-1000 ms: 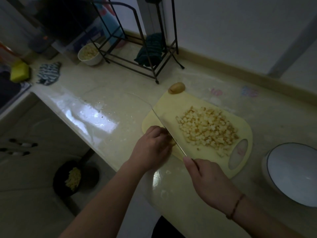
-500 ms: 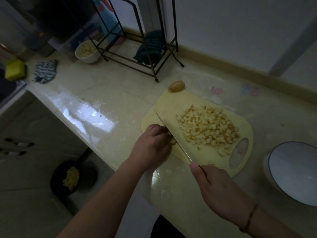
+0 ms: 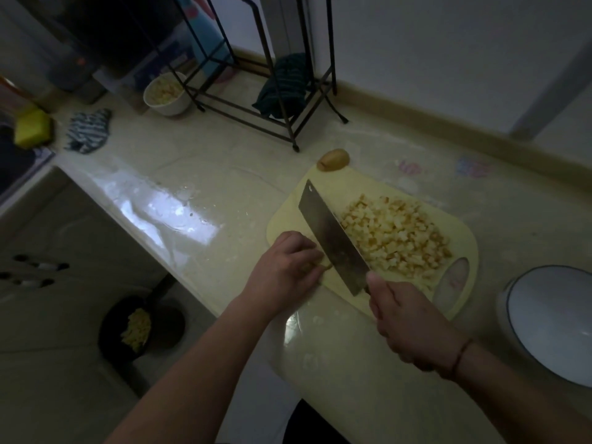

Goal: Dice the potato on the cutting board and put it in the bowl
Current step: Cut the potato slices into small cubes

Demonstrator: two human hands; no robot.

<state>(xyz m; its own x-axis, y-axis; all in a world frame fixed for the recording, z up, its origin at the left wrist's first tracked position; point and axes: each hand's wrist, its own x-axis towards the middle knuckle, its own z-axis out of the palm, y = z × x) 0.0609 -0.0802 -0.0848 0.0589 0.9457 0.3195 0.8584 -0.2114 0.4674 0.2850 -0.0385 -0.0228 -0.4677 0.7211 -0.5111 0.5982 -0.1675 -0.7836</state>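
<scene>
Right hand [image 3: 413, 325]: fingers clenched round the handle of the cleaver [image 3: 333, 238], thumb lying along the blade's heel; handle itself hidden inside the grip. Blade ran away from that hand across the cutting board [image 3: 378, 193], flat side tilted up toward the camera.

Left hand [image 3: 288, 270]: fingers [image 3: 307, 251] curled, knuckles up, just beside the blade on its left face, at the board's near-left edge. A small yellowish scrap showed under the fingertips; could not tell whether the fingers were pinching it or only pressing on it.

Diced potato [image 3: 397, 238]: heap of small cubes on the board, directly on the far side of the blade from the left hand, touching or nearly touching the blade's right face.

Potato end piece [image 3: 333, 159]: beyond the blade tip, at the board's far corner.

Large white bowl [image 3: 551, 322]: on the table to the right of the right hand, near the board's handle hole, no potato seen in it.

Table [image 3: 198, 174]: glossy, wet-looking patch left of the left hand. Well beyond the left hand: small bowl [image 3: 166, 94] holding pale cubes, beside a wire rack [image 3: 282, 100], a striped cloth [image 3: 88, 131], and a yellow sponge [image 3: 32, 128].
</scene>
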